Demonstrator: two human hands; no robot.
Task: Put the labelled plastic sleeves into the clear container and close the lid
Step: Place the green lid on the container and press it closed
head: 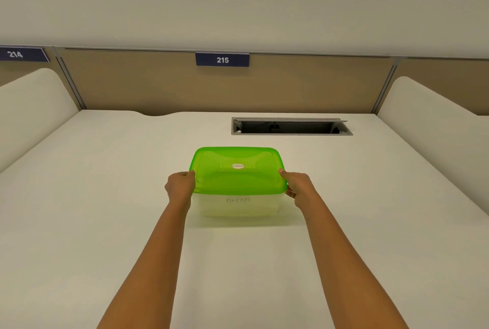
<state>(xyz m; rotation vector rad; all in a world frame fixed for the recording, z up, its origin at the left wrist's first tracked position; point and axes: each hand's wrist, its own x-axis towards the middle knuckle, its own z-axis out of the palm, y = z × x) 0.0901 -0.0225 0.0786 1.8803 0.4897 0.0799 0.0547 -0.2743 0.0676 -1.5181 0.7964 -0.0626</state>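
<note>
Pretty much done I think: lid (238, 167) sits on the container (238, 208), on the desk (105, 196) just this side of the cable slot (291, 127), left hand (181, 186) and right hand (297, 187) fingers gripping its edges, only snapping tight left.

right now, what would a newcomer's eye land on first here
The bright green lid sits on the clear container at the middle of the white desk, and it draws the eye first. The left hand and right hand grip the lid's two side edges. Behind, a dark sign reading 215 hangs on the partition.
</note>
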